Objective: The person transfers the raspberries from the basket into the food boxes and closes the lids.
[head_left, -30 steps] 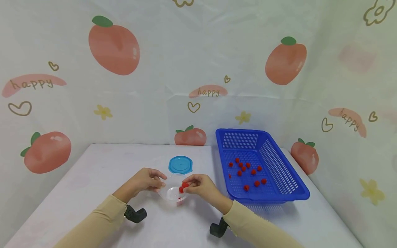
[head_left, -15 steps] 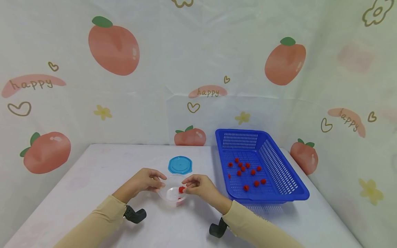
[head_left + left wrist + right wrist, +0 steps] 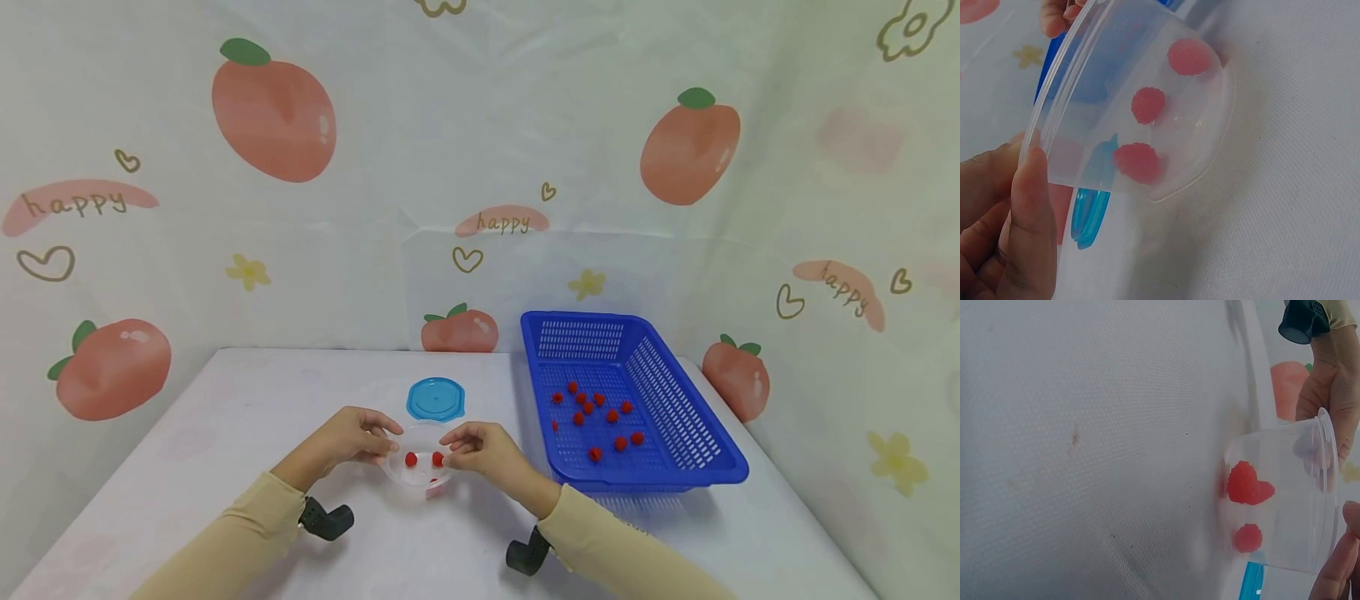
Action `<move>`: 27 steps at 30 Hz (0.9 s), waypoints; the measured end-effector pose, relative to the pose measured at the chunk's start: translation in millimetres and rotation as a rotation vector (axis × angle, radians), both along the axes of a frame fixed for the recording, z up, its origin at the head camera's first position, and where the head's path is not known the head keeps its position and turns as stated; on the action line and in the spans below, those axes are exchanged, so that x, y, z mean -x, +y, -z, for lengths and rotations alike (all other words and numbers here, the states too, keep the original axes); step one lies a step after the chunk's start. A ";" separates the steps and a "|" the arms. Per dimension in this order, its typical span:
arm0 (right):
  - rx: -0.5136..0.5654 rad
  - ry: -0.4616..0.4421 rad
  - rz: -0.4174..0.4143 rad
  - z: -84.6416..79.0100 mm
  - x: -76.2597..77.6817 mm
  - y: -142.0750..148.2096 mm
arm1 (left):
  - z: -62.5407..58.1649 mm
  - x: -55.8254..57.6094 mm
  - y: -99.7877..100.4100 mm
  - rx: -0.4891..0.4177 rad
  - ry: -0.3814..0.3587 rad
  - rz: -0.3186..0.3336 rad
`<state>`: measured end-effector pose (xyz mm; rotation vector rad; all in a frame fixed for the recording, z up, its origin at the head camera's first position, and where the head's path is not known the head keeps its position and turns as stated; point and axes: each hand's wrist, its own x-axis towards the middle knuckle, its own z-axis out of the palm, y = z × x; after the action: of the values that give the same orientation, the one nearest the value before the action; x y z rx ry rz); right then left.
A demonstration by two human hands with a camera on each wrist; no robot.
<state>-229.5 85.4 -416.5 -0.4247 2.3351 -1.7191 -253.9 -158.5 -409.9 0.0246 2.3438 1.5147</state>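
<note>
A clear round plastic tub (image 3: 422, 435) stands on the white table between my hands. My left hand (image 3: 358, 435) pinches its left rim between thumb and fingers. Three red raspberries lie inside; in the left wrist view one raspberry (image 3: 1149, 105) sits between two others against the clear wall. My right hand (image 3: 487, 456) is at the right rim, its fingers slightly bent and no berry visible between them. In the right wrist view, a raspberry (image 3: 1248, 538) lies apart from two overlapping ones near the tub's bottom.
A blue plastic basket (image 3: 652, 477) with several more raspberries (image 3: 612, 416) stands at the right. Behind the tub lies a blue lid (image 3: 437, 398). A printed cloth wall (image 3: 360, 250) closes off the back of the table.
My right hand has let go of a raspberry, which now lies in the tub, left of another one. Both hands have stayed in place at the rim.
</note>
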 end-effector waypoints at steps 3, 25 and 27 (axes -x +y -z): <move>-0.001 -0.002 0.002 -0.2 -0.2 0.0 | 0.3 0.2 0.2 0.003 -0.002 -0.005; -0.005 -0.021 0.012 -4.4 -1.6 0.9 | 0.7 2.7 0.5 0.020 -0.001 -0.009; -0.002 -0.023 0.013 -5.5 -2.1 1.2 | 0.9 2.6 0.8 0.020 -0.002 -0.013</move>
<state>-227.5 86.6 -411.0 -0.3881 2.3284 -1.7180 -256.5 -157.8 -410.9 0.0036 2.3619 1.4964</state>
